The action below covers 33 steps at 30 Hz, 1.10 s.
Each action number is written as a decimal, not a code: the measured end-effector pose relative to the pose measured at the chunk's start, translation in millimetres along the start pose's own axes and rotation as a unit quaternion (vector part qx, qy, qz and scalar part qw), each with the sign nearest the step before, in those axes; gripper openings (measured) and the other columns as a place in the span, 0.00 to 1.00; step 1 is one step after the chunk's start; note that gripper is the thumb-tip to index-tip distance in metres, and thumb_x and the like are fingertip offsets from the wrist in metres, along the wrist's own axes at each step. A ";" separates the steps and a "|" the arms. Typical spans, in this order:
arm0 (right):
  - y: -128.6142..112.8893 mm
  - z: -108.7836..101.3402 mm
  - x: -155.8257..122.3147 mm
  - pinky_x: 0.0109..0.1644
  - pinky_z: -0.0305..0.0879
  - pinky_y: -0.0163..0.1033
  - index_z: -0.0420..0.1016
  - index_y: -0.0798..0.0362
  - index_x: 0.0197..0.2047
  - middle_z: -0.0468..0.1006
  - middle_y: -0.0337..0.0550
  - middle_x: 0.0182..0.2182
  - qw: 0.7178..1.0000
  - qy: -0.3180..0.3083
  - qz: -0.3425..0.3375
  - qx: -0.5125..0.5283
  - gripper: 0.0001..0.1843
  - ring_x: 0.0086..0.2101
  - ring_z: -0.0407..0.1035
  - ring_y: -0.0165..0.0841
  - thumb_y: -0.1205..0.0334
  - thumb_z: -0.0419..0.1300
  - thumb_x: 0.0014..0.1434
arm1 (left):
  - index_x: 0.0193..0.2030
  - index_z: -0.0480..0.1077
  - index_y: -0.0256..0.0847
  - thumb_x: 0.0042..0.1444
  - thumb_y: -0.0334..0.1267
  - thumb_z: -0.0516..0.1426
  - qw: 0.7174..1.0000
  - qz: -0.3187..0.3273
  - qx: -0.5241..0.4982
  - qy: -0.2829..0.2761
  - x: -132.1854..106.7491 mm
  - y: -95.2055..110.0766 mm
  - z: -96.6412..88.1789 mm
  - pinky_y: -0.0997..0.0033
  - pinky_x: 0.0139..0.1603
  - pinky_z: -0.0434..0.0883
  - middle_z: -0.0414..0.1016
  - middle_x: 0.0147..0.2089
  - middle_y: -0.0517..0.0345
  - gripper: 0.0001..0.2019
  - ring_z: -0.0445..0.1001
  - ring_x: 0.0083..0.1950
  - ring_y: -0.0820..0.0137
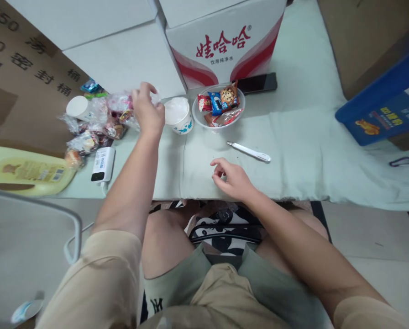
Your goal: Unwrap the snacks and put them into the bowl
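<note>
My left hand (149,109) is over the right side of a heap of wrapped snacks (105,116), its fingers curled round a clear plastic wrapper (155,97); what the wrapper holds is hidden. Just to the right of that hand stands a white paper cup (180,119) with a blue leaf print and something whitish at its mouth. My right hand (233,178) hangs near the front edge, fingers loosely bent and slightly apart, with nothing visible in them. Beyond it is a clear plastic bowl (215,125) with several wrapped snacks. A white pen-like cutter (249,151) lies to its right.
White cartons (225,50) line the back, with a black phone (257,83) before them. At left are another paper cup (77,108), a white power bank (103,164) with a cable and a yellow jug (26,171). A blue box (382,105) stands at right on the green cloth (303,151).
</note>
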State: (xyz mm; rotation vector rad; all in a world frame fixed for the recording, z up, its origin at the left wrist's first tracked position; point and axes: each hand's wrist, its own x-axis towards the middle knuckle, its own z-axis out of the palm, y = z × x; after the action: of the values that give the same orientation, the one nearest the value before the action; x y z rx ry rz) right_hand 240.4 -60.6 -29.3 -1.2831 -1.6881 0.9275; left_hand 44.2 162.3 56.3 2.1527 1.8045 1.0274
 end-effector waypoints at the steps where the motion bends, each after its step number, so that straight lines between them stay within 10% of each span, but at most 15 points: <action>1: -0.6 -0.4 1.0 0.41 0.65 0.39 0.68 0.49 0.49 0.78 0.38 0.32 1.000 -0.007 0.001 -0.004 0.15 0.33 0.73 0.33 0.67 0.56 0.57 | 0.50 0.68 0.35 0.61 0.34 0.58 0.993 -0.019 0.089 -0.078 8.2 7.9 -0.1 0.64 0.59 0.60 0.67 0.49 0.59 0.11 0.65 0.52 0.70; 5: -3.1 -1.5 4.2 0.40 0.63 0.37 0.72 0.50 0.42 0.80 0.40 0.34 1.000 -0.022 -0.007 -0.020 0.09 0.34 0.73 0.33 0.68 0.56 0.57 | 0.50 0.75 0.37 0.55 0.48 0.61 0.903 -0.078 0.275 -0.320 25.3 33.9 -0.1 0.65 0.54 0.66 0.77 0.50 0.51 0.20 0.71 0.52 0.62; 10: -6.1 -1.4 4.1 0.40 0.62 0.36 0.72 0.51 0.36 0.80 0.42 0.35 0.998 -0.040 -0.026 -0.029 0.06 0.34 0.72 0.32 0.68 0.55 0.58 | 0.55 0.74 0.33 0.50 0.59 0.58 0.875 -0.081 0.312 -0.360 36.7 43.6 9.3 0.62 0.53 0.69 0.77 0.55 0.38 0.34 0.75 0.55 0.49; 18: -9.4 -2.2 4.0 0.40 0.61 0.36 0.73 0.51 0.37 0.79 0.42 0.35 0.997 -0.065 -0.027 -0.035 0.06 0.33 0.71 0.31 0.69 0.55 0.58 | 0.64 0.67 0.41 0.47 0.61 0.58 0.802 -0.036 0.350 -0.484 43.3 40.4 34.1 0.60 0.53 0.69 0.78 0.53 0.45 0.40 0.77 0.51 0.51; 28: -11.9 0.2 6.5 0.38 0.59 0.35 0.73 0.51 0.37 0.79 0.41 0.36 0.996 -0.070 -0.040 -0.043 0.07 0.32 0.70 0.30 0.69 0.56 0.58 | 0.54 0.71 0.45 0.58 0.58 0.54 0.922 -0.022 0.317 -0.221 3.9 30.2 -8.4 0.57 0.50 0.65 0.77 0.50 0.45 0.24 0.71 0.55 0.52; 33: -10.6 -1.5 4.0 0.38 0.58 0.36 0.73 0.51 0.37 0.79 0.41 0.36 0.996 -0.060 -0.033 -0.054 0.07 0.32 0.70 0.31 0.68 0.55 0.58 | 0.54 0.66 0.46 0.66 0.47 0.50 0.962 0.028 0.256 -0.093 -9.8 88.4 -33.8 0.60 0.55 0.62 0.74 0.49 0.56 0.14 0.69 0.54 0.62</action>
State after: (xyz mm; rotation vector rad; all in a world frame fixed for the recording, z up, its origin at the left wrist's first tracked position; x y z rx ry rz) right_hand 237.0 -58.8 -18.5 -1.2549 -1.8851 0.9010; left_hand 95.9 119.7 123.8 2.4857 2.0963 0.3609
